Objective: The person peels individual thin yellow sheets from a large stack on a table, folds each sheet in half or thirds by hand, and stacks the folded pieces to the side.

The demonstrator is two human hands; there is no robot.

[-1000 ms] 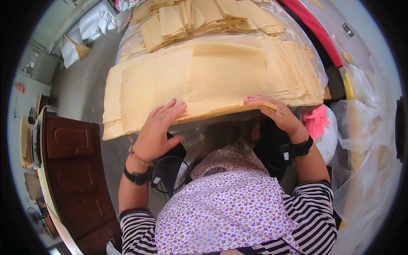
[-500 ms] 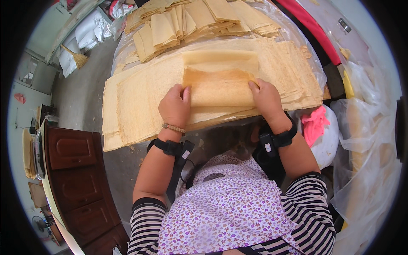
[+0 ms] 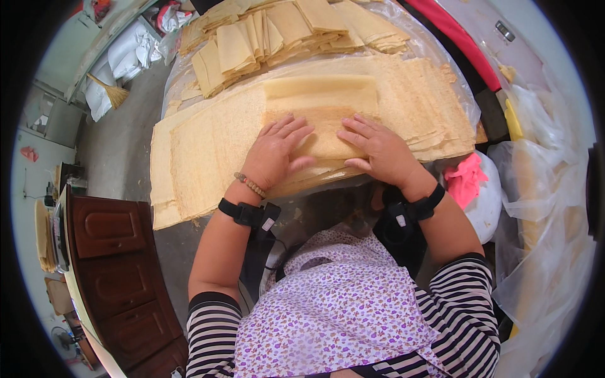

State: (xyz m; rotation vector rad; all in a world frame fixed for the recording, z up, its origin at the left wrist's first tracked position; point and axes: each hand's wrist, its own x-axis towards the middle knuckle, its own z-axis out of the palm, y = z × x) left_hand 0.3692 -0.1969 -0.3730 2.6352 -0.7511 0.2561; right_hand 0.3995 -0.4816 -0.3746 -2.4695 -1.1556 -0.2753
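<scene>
A thin tan sheet, folded over on itself (image 3: 321, 91), lies on top of a broad stack of large tan sheets (image 3: 208, 135). On the near left part of the fold, my left hand (image 3: 278, 150) lies flat with its fingers stretched out. My right hand (image 3: 380, 148) rests the same way on the right part, fingers spread and thumb apart. Both palms point inward, with a strip of the folded sheet showing between them. Neither hand grips anything. What the sheets are made of I cannot tell.
Smaller folded tan sheets (image 3: 277, 31) are piled at the far side of the table. Dark red wooden drawers (image 3: 116, 283) stand at the left. To the right are a pink cloth (image 3: 465, 181) on a white rounded thing and clear plastic sheeting (image 3: 535, 208). A straw broom (image 3: 113, 93) is at far left.
My hands have let go of the sheet's side edges and moved inward. The raised flap has come down, and both hands now lie flat on the fold.
</scene>
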